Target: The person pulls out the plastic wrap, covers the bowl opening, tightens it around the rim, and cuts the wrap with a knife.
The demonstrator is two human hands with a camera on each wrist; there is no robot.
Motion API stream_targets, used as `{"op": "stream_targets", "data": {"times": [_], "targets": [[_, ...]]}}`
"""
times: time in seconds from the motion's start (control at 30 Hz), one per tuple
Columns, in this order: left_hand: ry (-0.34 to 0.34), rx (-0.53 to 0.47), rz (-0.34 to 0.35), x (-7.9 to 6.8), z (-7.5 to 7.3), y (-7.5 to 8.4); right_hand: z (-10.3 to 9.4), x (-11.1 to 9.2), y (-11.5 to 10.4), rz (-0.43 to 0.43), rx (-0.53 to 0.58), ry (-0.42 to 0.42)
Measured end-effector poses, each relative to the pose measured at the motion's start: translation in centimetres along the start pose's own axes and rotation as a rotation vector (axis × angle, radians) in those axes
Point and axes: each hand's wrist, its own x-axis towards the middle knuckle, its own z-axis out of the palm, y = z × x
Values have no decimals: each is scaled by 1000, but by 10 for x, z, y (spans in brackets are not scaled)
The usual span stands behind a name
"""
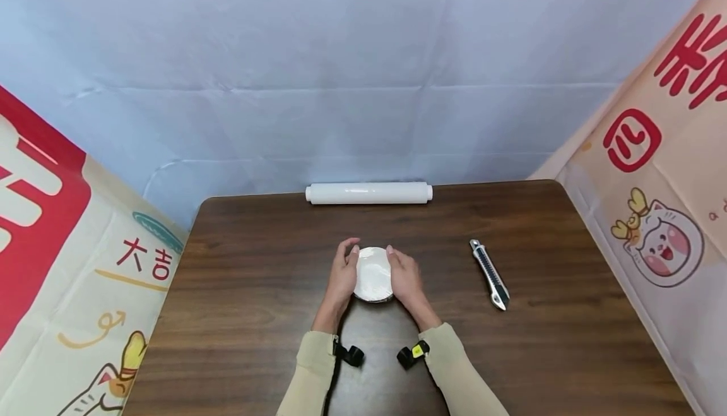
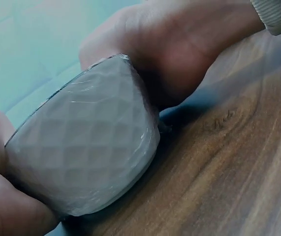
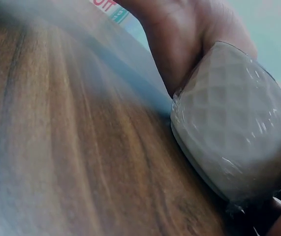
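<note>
A white bowl (image 1: 373, 274) stands at the middle of the wooden table, with clear cling film stretched over it. Diamond-shaped facets cover the bowl's side (image 2: 88, 132) in the left wrist view, where the film looks wrinkled and shiny. My left hand (image 1: 342, 276) grips the bowl from the left, its thumb near the rim. From the opposite side my right hand (image 1: 406, 277) holds it the same way. In the right wrist view, film bunches low on the bowl's side (image 3: 229, 113). The fingers on the bowl's far side are partly hidden.
A white roll of cling film (image 1: 369, 193) lies along the table's back edge. To the right of the hands is a utility knife (image 1: 490, 275), lying slantwise. A pale blue cloth (image 1: 341, 88) hangs behind the table (image 1: 238, 315), and printed banners flank it.
</note>
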Motion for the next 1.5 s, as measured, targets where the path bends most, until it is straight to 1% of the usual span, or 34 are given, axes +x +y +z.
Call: {"op": "stream_targets", "data": {"times": [0.1, 0.23, 0.33, 0.37, 0.47, 0.53, 0.6, 0.67, 0.77, 0.87, 0.97, 1.03, 1.1, 1.2, 1.23, 1.3, 1.37, 1.43, 1.5], "targets": [[20, -47, -2, -1, 0, -2, 2, -1, 1, -5, 40, -10], [27, -147, 11, -1, -1, -4, 2, 0, 3, 2, 151, -41], [36, -199, 22, -7, -4, -6, -2, -2, 4, 29, 221, -62], [43, -207, 28, -10, -6, -7, -4, -3, 5, 34, 249, -57], [83, -195, 45, -23, -11, -11, -10, -10, 7, 39, 363, -12], [118, -143, 62, -32, -14, -14, -12, -19, 9, 39, 420, 31], [145, -72, 75, -42, -14, -16, -11, -30, 10, 51, 452, 46], [162, 1, 93, -49, -12, -18, -6, -41, 12, 50, 462, 28], [177, 76, 127, -55, -7, -17, 3, -51, 13, 27, 436, -5], [208, 126, 147, -55, -2, -14, 9, -53, 13, -10, 349, 33], [246, 155, 144, -55, 0, -9, 10, -49, 11, -5, 266, 97], [267, 172, 143, -55, 1, -7, 8, -45, 10, 0, 257, 103], [274, 176, 145, -55, 2, -6, 4, -39, 10, 2, 265, 82], [299, 212, 159, -56, 4, -6, -2, -29, 13, 21, 275, 19], [304, 210, 159, -57, 5, -6, -5, -25, 13, 29, 287, -5], [317, 202, 140, -61, 7, -6, -9, -18, 13, 53, 286, -14], [317, 175, 109, -66, 9, -5, -13, -13, 12, 77, 319, 35], [309, 146, 68, -72, 10, -3, -15, -10, 11, 92, 359, 111], [297, 154, 32, -78, 10, -1, -18, -12, 10, 103, 381, 176]]}}
